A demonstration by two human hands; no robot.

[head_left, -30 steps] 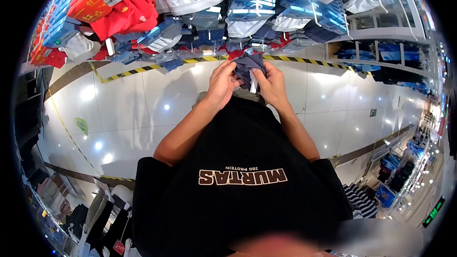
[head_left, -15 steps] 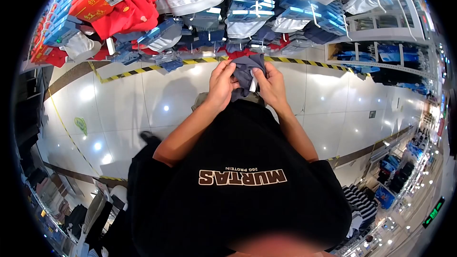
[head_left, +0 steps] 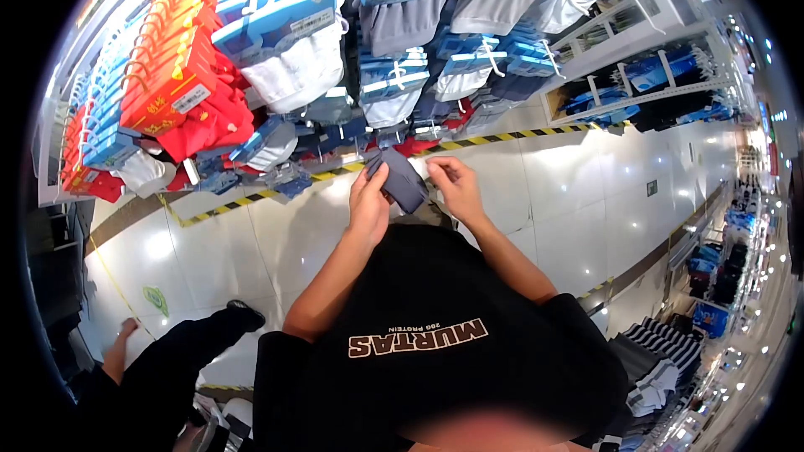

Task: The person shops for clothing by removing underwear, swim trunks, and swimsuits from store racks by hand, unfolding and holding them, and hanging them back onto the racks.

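Above pale floor tiles [head_left: 569,192], near hanging garments [head_left: 406,21], the left hand [head_left: 369,199] grips folded grey cloth [head_left: 404,185], long axis slanting bodyward and rightward; the right hand [head_left: 453,187] sits just beside, apart, fingers curled, contents indeterminable.

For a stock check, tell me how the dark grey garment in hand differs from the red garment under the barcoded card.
The dark grey garment is gripped in the left hand; the red garment hangs below a red card. The grey one is folded compactly, with no card visible; the red one drapes loosely in creases. Both look like cloth.
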